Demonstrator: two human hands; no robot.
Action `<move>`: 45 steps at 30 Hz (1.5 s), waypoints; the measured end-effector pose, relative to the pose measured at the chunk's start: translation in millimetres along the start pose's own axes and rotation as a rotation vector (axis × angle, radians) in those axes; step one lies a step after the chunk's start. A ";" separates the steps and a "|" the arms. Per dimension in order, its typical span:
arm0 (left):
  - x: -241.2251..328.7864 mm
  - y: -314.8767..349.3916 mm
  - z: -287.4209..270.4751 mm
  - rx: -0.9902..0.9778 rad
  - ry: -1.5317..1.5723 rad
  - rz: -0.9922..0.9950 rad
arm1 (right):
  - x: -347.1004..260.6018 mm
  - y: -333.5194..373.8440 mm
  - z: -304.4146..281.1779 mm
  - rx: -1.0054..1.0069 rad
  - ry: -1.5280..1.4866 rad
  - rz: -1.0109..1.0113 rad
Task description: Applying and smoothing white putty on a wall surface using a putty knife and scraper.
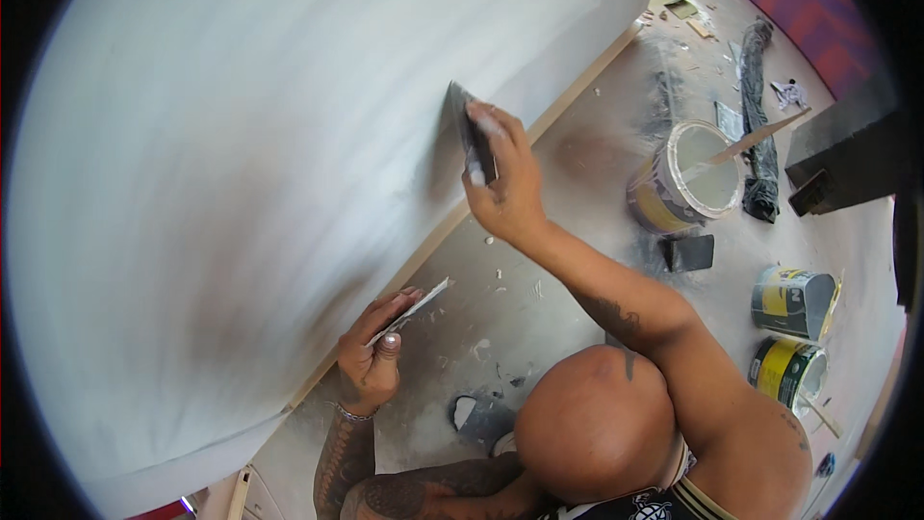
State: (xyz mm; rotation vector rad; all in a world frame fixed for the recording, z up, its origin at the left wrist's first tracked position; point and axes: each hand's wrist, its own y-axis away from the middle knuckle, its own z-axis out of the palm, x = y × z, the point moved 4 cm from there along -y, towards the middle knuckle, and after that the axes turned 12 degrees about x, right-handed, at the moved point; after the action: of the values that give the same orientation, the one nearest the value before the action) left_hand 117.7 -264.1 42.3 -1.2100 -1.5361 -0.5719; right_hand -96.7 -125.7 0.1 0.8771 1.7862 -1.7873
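Over by the white wall [241, 135], the right hand [505, 178] grips a wide putty knife [472, 135], tilted close against the surface. Lower down, the left hand [371, 356] pinches a thin flat blade [412, 311] with pale filler along its edge, thumb on one side, fingers on the other. On the floor [568, 279] to the right stands a bucket [656, 188], a wooden stick [770, 138] leaning out of it; two tins [778, 371] sit beyond.

At twelve o'clock I hold a dark, flat filling blade [471, 138] tilted against the white wall [260, 154]; at seven, a thin scraper [416, 305], white-crusted along its edge, slants up towards two o'clock.
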 end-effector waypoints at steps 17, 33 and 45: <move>-33.6 26.5 -16.7 0.636 0.770 -0.468 | -28.5 89.9 -1.3 -0.648 -0.050 -0.023; 2.5 -28.8 65.4 0.277 -0.132 -0.021 | 36.8 82.7 -108.7 -0.516 -0.574 1.501; -40.2 -12.7 106.1 -0.415 -0.619 0.335 | 139.3 -88.6 -120.9 0.240 -0.162 0.772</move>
State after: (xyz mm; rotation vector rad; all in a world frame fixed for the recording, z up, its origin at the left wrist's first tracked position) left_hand 58.0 -196.0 -27.2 -2.0587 -1.7005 -0.3064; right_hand -242.3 14.5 -31.9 1.2542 0.9348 -1.4940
